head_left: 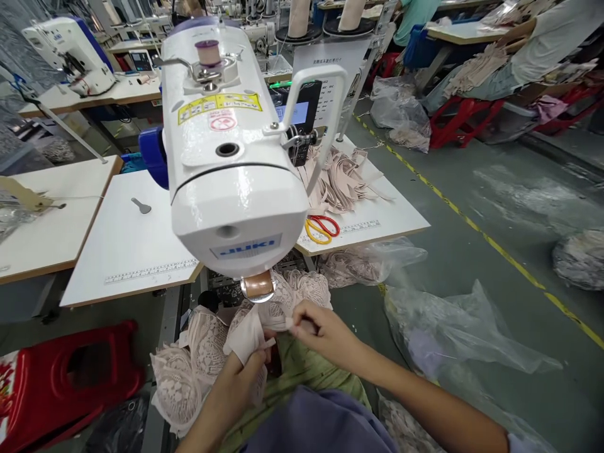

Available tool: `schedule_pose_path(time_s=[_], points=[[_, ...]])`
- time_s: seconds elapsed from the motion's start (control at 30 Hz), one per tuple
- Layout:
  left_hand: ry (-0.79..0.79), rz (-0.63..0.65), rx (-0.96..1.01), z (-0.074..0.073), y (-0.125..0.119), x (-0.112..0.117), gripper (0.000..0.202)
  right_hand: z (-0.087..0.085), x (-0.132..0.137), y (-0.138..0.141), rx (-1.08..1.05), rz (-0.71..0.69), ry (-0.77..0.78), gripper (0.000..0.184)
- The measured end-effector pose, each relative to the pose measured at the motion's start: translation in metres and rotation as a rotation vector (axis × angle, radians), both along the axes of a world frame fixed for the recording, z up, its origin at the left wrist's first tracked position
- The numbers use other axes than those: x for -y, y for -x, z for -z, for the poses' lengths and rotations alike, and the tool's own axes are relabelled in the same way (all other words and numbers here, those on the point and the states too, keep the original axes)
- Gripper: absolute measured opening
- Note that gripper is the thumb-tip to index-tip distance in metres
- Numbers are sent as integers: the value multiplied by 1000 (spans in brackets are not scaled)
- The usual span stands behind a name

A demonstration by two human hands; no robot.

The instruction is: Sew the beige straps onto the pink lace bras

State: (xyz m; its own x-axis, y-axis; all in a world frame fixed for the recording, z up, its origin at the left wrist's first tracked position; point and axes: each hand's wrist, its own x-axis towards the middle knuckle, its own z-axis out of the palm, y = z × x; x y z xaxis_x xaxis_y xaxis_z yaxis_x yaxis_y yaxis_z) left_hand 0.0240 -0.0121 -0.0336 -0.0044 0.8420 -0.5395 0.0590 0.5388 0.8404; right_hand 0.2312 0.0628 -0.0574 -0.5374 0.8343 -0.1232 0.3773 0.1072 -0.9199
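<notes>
My left hand (248,377) is closed on a pale pink fabric band (246,336) below the sewing machine (236,207). To its right, my right hand (317,324) pinches the edge of the pale lace bra (278,305), with thumb and finger together. A small white strip sticks out by the left fingers. More pale lace bra cups (175,380) lie in a heap left of my left hand and under the machine head. The needle area is hidden behind the machine's front.
Red and yellow scissors (323,228) and a pile of pale fabric straps (340,182) lie on the right tabletop. A small grey tool (141,206) rests on the left one. Plastic bags (453,333) cover floor at right; a red stool (75,371) stands at left.
</notes>
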Motion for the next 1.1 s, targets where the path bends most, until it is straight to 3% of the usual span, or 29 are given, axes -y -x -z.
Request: schedule_pose_path(time_s=[0.07, 0.13, 0.23, 0.3, 0.53, 0.63, 0.73, 0.8, 0.87, 1.0, 1.1], points=[[14, -96, 138, 0, 3, -2, 49, 3, 1, -5, -4, 118, -76, 12], [17, -155, 228, 0, 3, -5, 50, 4, 4, -6, -27, 128, -170, 15], [17, -188, 222, 0, -5, -9, 41, 3, 15, 2, -88, 103, -247, 16], [-2, -201, 191, 0, -12, -11, 41, 1, 21, 12, -115, 109, -208, 16], [-126, -143, 0, 0, -20, -11, 43, -6, 17, 35, -271, 174, 102, 24], [-145, -116, 34, 0, -18, -9, 43, -1, 13, 32, -398, 143, 306, 26], [-188, -176, 76, -2, -21, -5, 49, 6, 10, 29, -499, 88, 587, 30], [-210, -234, 63, -1, -25, -4, 49, 8, 9, 28, -527, 64, 669, 31], [-191, -301, 72, 0, -27, -4, 51, 5, 8, 28, -489, 117, 551, 27], [-125, -388, 60, 1, -28, -7, 51, -6, 13, 28, -290, 297, -67, 12], [-167, -367, 16, -2, -28, -9, 48, -9, 18, 30, -208, 251, -406, 9]])
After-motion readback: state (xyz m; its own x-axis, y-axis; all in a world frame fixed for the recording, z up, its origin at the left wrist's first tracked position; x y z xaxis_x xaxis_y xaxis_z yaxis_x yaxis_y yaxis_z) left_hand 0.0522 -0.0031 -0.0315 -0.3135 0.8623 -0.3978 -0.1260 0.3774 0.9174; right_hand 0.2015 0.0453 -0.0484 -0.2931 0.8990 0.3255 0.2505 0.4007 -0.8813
